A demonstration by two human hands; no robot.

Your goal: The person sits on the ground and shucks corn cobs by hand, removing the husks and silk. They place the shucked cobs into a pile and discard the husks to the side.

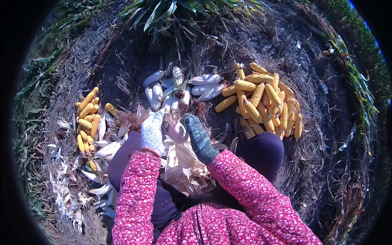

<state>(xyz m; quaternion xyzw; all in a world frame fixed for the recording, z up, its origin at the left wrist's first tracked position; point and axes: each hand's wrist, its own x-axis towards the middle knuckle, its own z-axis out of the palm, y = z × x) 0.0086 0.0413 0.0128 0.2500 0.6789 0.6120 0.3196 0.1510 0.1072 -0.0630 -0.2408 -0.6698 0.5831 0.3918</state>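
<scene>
My left hand (152, 132), in a white knitted glove, and my right hand (198, 136), in a green knitted glove, are close together above my lap. Between them is a pale corn husk with brown silk (175, 128); my left fingers touch it, but the grip is partly hidden. Just beyond the hands lie several ears of corn in white husks (157, 91). A large pile of husked yellow corn ears (269, 101) lies to the right, and a smaller pile of yellow ears (88, 119) lies to the left.
Loose dry husks (186, 165) lie between my bent legs, and more husks (65, 190) are scattered at the left. Green corn leaves (167, 13) lie at the far side. Dry stalks and straw cover the soil around the piles.
</scene>
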